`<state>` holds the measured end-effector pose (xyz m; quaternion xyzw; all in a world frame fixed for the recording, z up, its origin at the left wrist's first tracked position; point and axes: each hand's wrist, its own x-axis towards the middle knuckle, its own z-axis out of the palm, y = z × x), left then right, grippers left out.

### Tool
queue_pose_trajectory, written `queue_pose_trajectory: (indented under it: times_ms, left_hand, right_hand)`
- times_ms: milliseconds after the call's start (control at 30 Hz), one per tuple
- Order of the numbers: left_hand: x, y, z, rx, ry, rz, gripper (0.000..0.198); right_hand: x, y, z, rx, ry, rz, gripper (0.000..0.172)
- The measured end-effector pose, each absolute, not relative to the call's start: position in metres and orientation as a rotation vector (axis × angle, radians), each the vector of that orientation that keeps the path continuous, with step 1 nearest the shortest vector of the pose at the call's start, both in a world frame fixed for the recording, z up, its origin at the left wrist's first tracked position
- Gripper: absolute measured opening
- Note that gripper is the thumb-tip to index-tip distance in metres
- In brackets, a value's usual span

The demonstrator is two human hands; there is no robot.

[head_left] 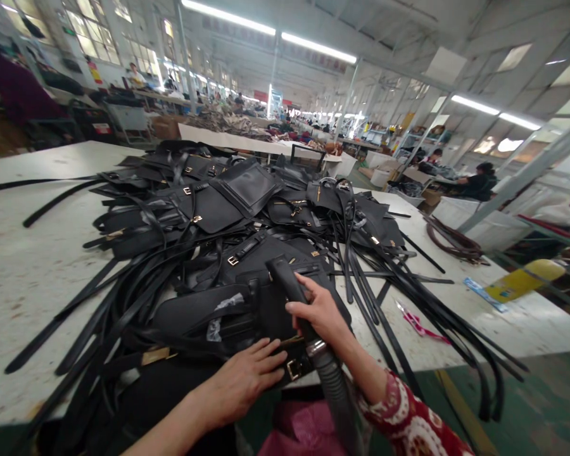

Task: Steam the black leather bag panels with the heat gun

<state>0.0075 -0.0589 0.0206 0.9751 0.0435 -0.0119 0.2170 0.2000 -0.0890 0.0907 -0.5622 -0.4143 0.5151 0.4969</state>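
Note:
My right hand [319, 310] is wrapped round a black nozzle [285, 278] that runs back into a grey ribbed hose [335, 386]. The nozzle tip rests on a black leather bag piece [228, 310] at the near edge of the white table [33, 266]. My left hand [247, 377] lies flat with fingers stretched out on the same bag piece, beside a gold buckle [293, 368]. A large heap of black bags and straps [218, 215] covers the table behind it.
Long black straps [437, 304] hang over the table's right edge. Pink scissors [415, 323], a yellow object [522, 278] and a brown strap coil [451, 240] lie at the right. Other tables and seated people fill the hall behind.

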Motion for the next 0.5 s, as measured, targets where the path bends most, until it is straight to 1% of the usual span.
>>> queue_pose_trajectory:
  times_ms: [100, 167, 233, 300, 400, 500]
  left_hand:
    - [0.006, -0.065, 0.027, 2.688, 0.149, -0.013, 0.051]
    - [0.006, -0.066, 0.033, 2.678, 0.193, 0.040, 0.054]
    - [0.011, -0.060, 0.036, 2.710, 0.242, 0.135, 0.047]
    - [0.021, -0.044, 0.035, 2.789, 0.283, 0.258, 0.046]
    - [0.048, -0.006, 0.029, 2.911, 0.399, 0.408, 0.056]
    - [0.077, 0.025, 0.021, 2.963, 0.501, 0.387, 0.060]
  right_hand:
    - [0.236, -0.112, 0.098, -1.398, -0.956, 1.273, 0.071]
    - [0.261, -0.129, 0.096, -1.446, -0.867, 1.227, 0.069]
    - [0.284, -0.145, 0.090, -1.499, -0.759, 1.116, 0.068]
    - [0.302, -0.155, 0.085, -1.530, -0.693, 1.062, 0.066]
    - [0.318, -0.161, 0.081, -1.531, -0.685, 1.130, 0.063]
    - [0.323, -0.153, 0.080, -1.506, -0.723, 1.216, 0.061]
